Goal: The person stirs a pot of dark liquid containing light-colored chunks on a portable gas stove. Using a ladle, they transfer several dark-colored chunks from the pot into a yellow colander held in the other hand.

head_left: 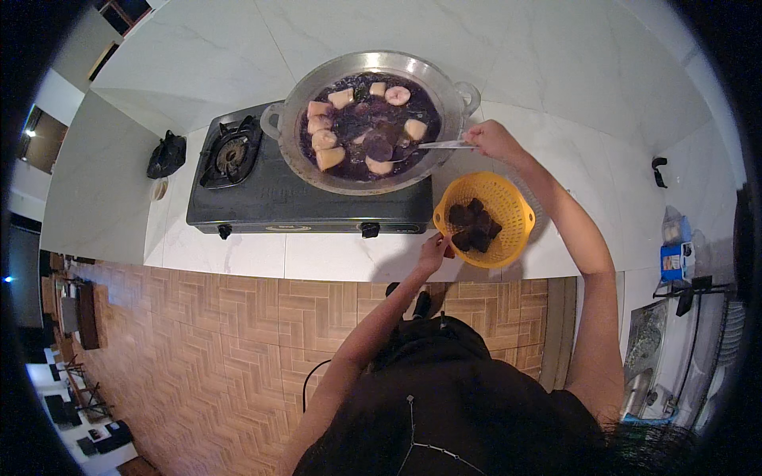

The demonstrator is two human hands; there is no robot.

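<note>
A large metal wok with loop handles sits on the right side of a black gas stove. Dark purple liquid fills it, with several pale chunks in it. My right hand grips the handle of a metal ladle, whose bowl is in the liquid with a dark piece at it. A yellow plastic colander holding several dark brown pieces stands right of the stove. My left hand holds the colander's left edge; something reddish shows beside its fingers.
The bare left burner is beside the wok. A black plastic bag lies at the counter's left wall. On the right are a blue and white package and a sink. The counter's front edge runs below the colander.
</note>
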